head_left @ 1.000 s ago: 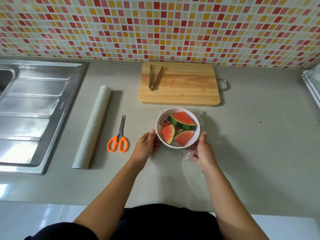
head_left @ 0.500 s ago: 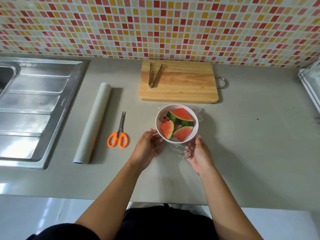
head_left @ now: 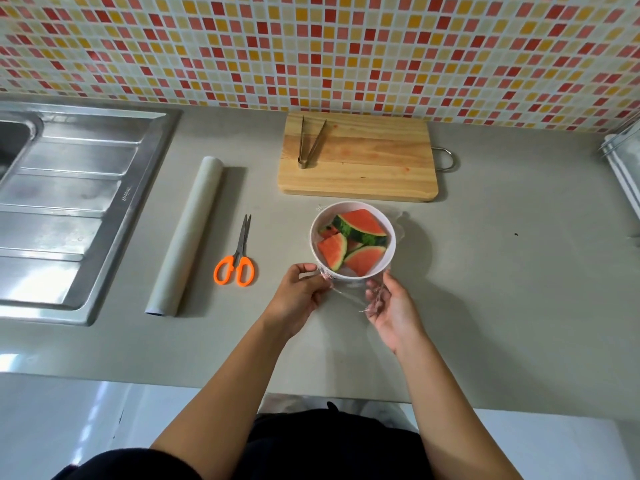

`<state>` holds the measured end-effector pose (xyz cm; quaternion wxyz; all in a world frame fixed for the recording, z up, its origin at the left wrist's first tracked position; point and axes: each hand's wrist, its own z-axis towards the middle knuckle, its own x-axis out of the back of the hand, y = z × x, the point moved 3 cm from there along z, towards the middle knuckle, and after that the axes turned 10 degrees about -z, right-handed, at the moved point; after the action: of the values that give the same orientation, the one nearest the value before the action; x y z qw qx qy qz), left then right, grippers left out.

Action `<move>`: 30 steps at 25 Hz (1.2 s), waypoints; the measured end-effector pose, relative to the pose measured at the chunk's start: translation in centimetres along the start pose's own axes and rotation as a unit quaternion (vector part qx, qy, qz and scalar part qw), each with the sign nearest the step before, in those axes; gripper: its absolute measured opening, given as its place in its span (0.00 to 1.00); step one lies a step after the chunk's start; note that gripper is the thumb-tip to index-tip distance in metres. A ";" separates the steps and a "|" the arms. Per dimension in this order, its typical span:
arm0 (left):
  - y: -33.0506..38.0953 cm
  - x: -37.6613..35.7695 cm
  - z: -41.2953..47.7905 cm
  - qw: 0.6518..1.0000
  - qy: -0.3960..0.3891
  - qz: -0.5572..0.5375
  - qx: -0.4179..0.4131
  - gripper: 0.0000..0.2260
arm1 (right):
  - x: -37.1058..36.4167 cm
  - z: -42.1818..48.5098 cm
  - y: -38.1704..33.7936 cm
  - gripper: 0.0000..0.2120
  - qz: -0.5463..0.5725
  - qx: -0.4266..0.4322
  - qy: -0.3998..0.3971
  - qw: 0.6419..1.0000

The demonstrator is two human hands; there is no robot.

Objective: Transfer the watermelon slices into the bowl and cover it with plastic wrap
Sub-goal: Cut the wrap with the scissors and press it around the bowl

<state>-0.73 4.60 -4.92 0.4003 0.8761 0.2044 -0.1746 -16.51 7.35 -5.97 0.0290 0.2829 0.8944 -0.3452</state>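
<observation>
I saw the bowl (head_left: 353, 204), watermelon slices (head_left: 360, 225) inside, just far of both hands, equally close: left hand (head_left: 299, 294) pinched and right hand (head_left: 391, 308) gripped loose plastic wrap (head_left: 349, 292) at its near rim.

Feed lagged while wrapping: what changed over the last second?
The left hand and right hand slid from beside the bowl to its near side, gathering the wrap there. The left pinches it; the right turned palm up, wrap bunched on its fingers. The slices, roll, scissors, tongs and board stayed put.
</observation>
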 end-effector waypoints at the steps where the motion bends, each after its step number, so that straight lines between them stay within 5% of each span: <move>1: -0.1 0.2 -0.1 1.000 0.003 0.007 -0.001 0.10 | 0.1 0.0 0.1 0.07 0.003 0.000 0.004 1.000; 15: -0.9 1.5 -0.5 0.995 0.027 -0.091 -0.043 0.08 | 0.3 -0.4 0.6 0.07 0.009 -0.022 0.021 1.000; 20: -2.3 3.8 -0.8 0.986 0.097 -0.130 -0.050 0.05 | 0.6 -0.6 0.3 0.08 -0.007 -0.023 0.035 0.999; 25: 2.1 4.2 2.2 0.962 0.203 0.098 -0.155 0.18 | 1.1 -0.2 0.1 0.17 -0.095 -0.021 0.052 0.994; 30: 4.2 1.4 4.2 0.961 0.050 0.261 -0.074 0.23 | 0.5 1.0 -1.3 0.21 -0.135 0.026 0.079 0.987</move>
<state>1.96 -0.82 -5.49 0.4845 0.8748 0.0011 -0.0045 -17.74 6.22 -6.05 -0.0958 0.1867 0.9147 -0.3453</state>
